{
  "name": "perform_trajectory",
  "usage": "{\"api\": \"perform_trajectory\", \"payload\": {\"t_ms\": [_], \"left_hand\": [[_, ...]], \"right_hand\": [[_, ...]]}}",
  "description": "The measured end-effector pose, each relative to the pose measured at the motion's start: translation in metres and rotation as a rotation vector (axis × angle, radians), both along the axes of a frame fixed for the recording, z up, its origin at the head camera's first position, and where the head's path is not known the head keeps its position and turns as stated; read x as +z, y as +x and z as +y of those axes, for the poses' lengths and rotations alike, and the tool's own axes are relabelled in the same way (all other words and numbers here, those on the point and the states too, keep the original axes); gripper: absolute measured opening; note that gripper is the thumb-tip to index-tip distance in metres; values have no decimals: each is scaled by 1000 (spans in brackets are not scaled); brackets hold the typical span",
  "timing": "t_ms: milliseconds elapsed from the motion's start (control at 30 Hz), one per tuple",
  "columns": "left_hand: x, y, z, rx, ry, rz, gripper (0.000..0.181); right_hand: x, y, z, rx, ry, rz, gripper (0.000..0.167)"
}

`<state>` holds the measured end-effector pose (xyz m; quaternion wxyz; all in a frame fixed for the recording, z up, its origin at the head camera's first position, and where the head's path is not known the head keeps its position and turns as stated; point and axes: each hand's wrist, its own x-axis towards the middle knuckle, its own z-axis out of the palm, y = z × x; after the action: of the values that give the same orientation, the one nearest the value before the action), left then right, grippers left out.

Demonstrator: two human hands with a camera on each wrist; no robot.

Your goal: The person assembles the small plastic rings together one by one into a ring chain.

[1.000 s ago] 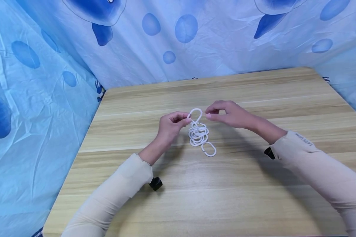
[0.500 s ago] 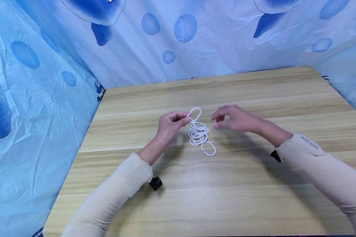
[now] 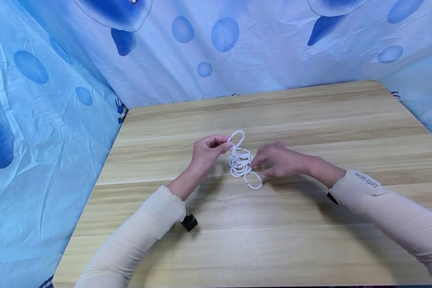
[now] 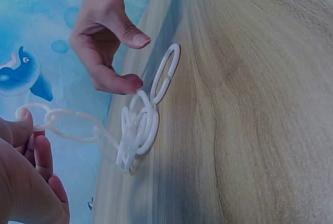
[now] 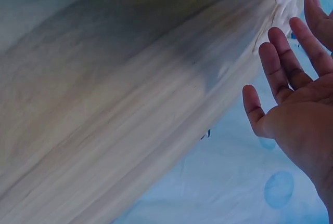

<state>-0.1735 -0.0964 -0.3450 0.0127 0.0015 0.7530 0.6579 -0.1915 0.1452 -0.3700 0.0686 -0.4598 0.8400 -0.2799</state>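
A white plastic chain [image 4: 148, 128] of open oval links lies heaped near the middle of the wooden table. My left hand [image 3: 206, 156] pinches a link at its upper end between thumb and forefinger. From there a few links hang raised off the table down to the heap, as the left wrist view shows. At the heap's near side, the end link [image 4: 176, 60] lies stretched out on the table. My right hand [image 3: 279, 161] hovers just right of the heap and end link, thumb and forefinger apart. In the head view it is slightly blurred.
The light wooden table [image 3: 216, 248] extends around both hands. A blue curtain [image 3: 147, 72] with dolphin and bubble prints hangs behind the table and along its left side. A small black device [image 3: 189, 223] sits under the left wrist.
My right hand first drew back to the right from the upper link, then came down and nearer, toward the end link. My left hand and the chain stay almost still.
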Motion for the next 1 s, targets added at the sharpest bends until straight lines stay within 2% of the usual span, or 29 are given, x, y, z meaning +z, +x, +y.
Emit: {"api": "perform_trajectory", "payload": {"t_ms": [133, 367, 633, 767, 1000], "left_hand": [[0, 0, 0, 3, -2, -6, 24], [0, 0, 1, 6, 1, -6, 25], [-2, -1, 1, 7, -5, -4, 25], [-3, -1, 0, 5, -3, -6, 23], [-3, -1, 0, 7, -3, -14, 24]], "right_hand": [[0, 3, -3, -27, 66, 3, 37], [-2, 8, -8, -12, 62, 37, 33], [-7, 11, -11, -32, 107, 21, 53], [-8, 12, -11, -24, 123, 59, 57], [-11, 14, -12, -2, 116, 118, 55]]}}
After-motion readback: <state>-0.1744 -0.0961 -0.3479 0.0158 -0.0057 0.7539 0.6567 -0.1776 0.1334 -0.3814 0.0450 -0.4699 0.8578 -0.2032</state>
